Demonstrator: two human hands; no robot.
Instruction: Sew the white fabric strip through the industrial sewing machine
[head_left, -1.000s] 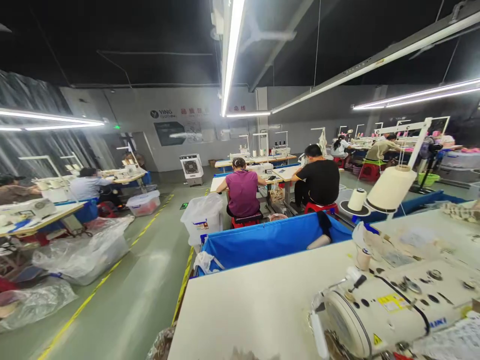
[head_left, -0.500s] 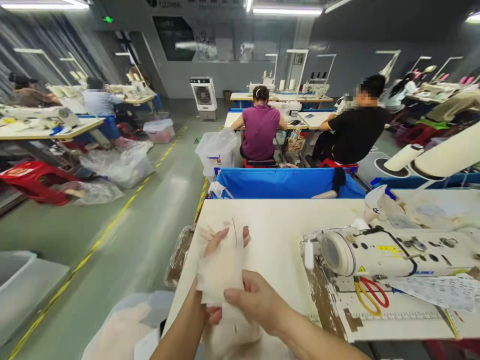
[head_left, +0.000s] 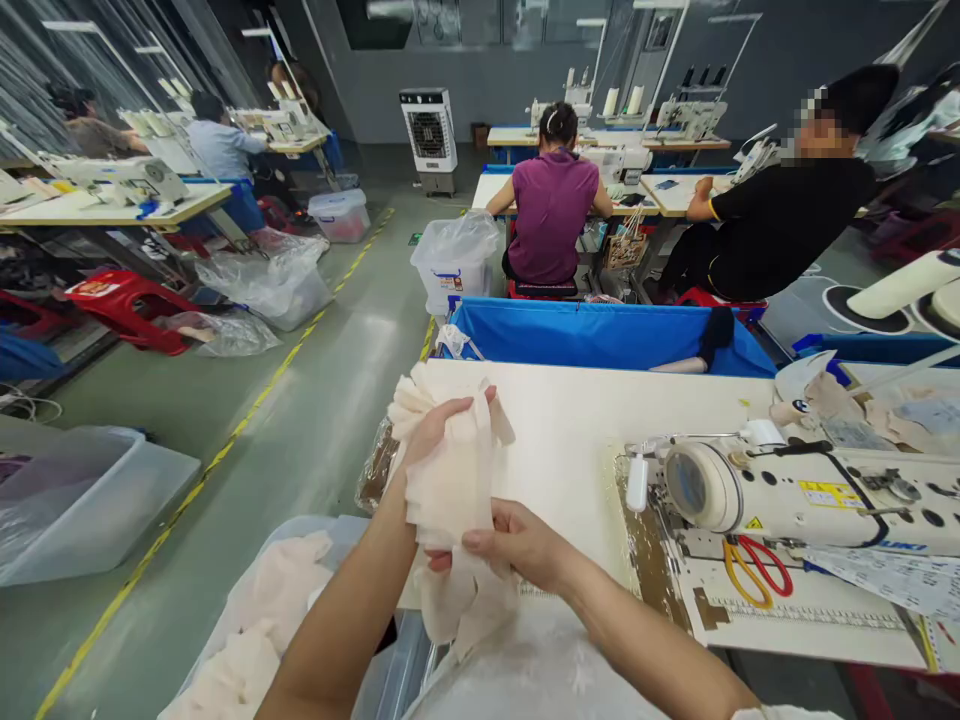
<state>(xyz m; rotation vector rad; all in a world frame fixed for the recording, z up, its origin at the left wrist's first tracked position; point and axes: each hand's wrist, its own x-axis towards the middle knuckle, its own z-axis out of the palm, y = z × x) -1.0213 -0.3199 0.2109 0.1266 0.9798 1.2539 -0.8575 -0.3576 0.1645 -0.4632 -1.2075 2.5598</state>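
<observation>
A stack of thin cream fabric pieces [head_left: 450, 490] is between my hands, above the near left part of the white sewing table [head_left: 559, 420]. My left hand [head_left: 433, 432] is closed around the stack, its fingers partly hidden behind the cloth. Ruffled ends fan out past that hand at the top left. Lower down, my right hand [head_left: 525, 545] pinches the stack's near right edge between thumb and fingers. Loose cloth hangs below both hands.
To the right stands a sewing machine [head_left: 780, 495], with red and yellow scissors [head_left: 757, 572] on its bed. A clear bin [head_left: 341, 535] with cream fabric sits at lower left. A blue cloth trough [head_left: 570, 335] borders the table's far edge. Several people work at machines beyond.
The view has tilted down and shifted, so the hands appear slightly higher. The stack's ruffled ends show more plainly beyond my left hand. Both hands keep hold of the cloth.
</observation>
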